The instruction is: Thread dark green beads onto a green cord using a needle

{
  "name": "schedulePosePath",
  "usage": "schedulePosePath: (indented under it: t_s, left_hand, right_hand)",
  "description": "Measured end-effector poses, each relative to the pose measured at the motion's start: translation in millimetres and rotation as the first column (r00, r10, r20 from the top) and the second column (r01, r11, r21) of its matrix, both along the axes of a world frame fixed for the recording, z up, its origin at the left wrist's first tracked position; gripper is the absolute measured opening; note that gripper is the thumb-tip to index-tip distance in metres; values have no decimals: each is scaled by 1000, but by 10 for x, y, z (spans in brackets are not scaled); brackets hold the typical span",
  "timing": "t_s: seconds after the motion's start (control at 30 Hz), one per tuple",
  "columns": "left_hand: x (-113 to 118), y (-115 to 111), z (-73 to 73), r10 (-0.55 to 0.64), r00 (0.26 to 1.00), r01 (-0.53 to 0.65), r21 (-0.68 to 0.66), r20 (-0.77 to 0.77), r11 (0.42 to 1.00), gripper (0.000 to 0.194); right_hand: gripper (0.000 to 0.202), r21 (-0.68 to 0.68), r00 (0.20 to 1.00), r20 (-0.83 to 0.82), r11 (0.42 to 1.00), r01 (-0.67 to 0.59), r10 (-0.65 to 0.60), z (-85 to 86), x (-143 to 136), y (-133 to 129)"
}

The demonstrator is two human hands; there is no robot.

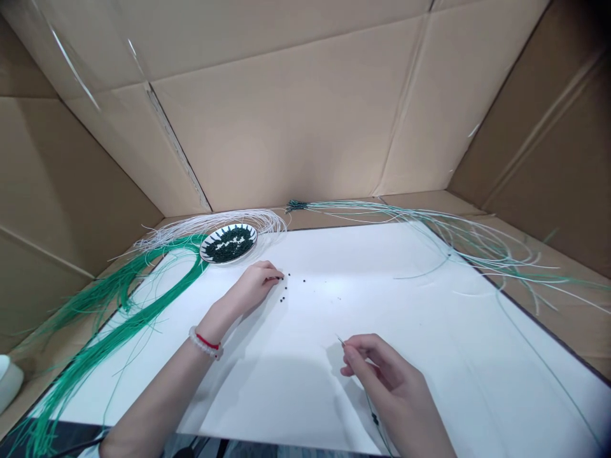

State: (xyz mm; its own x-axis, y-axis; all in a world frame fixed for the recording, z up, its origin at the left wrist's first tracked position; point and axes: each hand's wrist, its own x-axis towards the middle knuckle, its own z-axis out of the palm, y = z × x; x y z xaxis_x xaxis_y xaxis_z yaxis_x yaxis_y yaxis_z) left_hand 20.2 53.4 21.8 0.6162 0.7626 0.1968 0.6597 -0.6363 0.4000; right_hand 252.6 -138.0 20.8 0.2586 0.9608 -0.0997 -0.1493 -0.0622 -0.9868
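My left hand [255,286] reaches onto the white board, thumb and fingertips pinched together on a small dark bead [280,278]. Several loose dark beads [304,280] lie just to the right of its fingertips. Lower right, my right hand [382,366] is closed in a pinch on a thin cord. The cord's tip [340,339] sticks up past the fingers, and its lower part, with dark beads [375,418] on it, hangs below the hand. Behind my left hand, a patterned plate [205,256] holds a heap of dark beads.
Green cords [157,312] in long bundles cover the left side, with white cords [214,221] behind the plate. A bundle of pale cords [382,207] with dark ends stretches along the back right. Cardboard walls [286,121] enclose the white board [267,394]. A white container [9,385] stands far left.
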Motion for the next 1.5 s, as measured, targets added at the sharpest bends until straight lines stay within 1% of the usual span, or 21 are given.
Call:
schedulePosePath:
  t_s: [0.23,0.4,0.67,0.77,0.83,0.93,1.0,1.07,1.13,1.2,1.27,1.37,1.5]
  left_hand:
    - [27,55,-46,-4,1000,4,-7,13,1000,19]
    - [61,63,-41,-3,999,4,-21,34,1000,19]
    - [73,91,-80,-33,993,44,-96,115,994,20]
    - [92,39,-18,-40,982,67,-139,186,988,17]
    - [111,-85,94,-26,963,77,-180,267,981,15]
    - [114,-408,321,36,894,96,-270,446,958,16]
    - [94,-662,454,99,818,122,-340,567,932,16]
    - [65,-890,527,172,729,154,-404,662,902,18]
    - [35,-1065,529,234,639,194,-448,733,873,23]
    - [3,-1188,480,276,558,240,-470,783,849,26]
    - [-34,-1272,417,300,493,289,-480,816,828,24]
    - [-99,-1351,357,311,431,352,-476,847,806,17]
    - [-198,-1401,373,303,398,385,-457,866,802,6]
  right_hand:
    - [34,-9,1000,18,1000,-3,3,-24,-5,4]
    - [31,-1,1000,8,1000,-10,10,-45,-2,28]
    - [32,14,1000,28,1000,-8,7,37,-61,125]
    - [33,43,999,31,999,-15,14,70,-126,173]
    - [33,70,999,31,997,-23,21,112,-183,220]
    - [32,120,999,24,992,-47,45,226,-293,292]
    - [30,153,998,13,986,-70,69,321,-381,321]
    - [29,185,995,-4,978,-94,96,409,-475,323]
    - [24,224,990,-20,965,-134,142,481,-565,298]
    - [19,260,979,-27,948,-187,200,539,-647,251]
    - [15,271,968,-27,934,-232,248,592,-717,193]
    - [14,238,967,-4,940,-246,254,675,-800,110]
    - [12,195,967,95,948,-250,236,766,-871,41]
